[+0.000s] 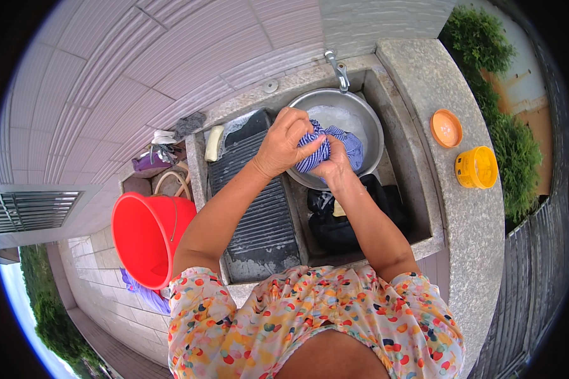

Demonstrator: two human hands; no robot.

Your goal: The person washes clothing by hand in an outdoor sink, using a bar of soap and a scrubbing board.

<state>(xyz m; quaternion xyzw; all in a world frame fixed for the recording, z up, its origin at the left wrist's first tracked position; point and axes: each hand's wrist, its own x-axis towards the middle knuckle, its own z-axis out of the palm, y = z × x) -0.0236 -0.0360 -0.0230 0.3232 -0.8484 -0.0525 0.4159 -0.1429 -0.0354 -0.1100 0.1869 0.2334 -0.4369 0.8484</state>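
Note:
Between my two hands is a bunched blue-and-white striped cloth (348,142). My left hand (288,142) grips its upper left side, fist turned down. My right hand (334,160) holds the same cloth from below and to the right, thumb across it. Part of the cloth hangs loose to the right, over a round metal basin (375,118). Whitish, sudsy water (339,116) lies in the basin. A chrome tap (340,76) stands over the basin's far rim. Whether the cloth touches the water is not plain.
Left of the basin is a ridged washboard (256,203) with a pale soap bar (214,143) at its edge. Dark wet cloth (334,232) lies in the stone sink (424,208). A yellow tub (476,167) and orange lid (446,128) sit on the right ledge; a red bucket (142,237) stands left.

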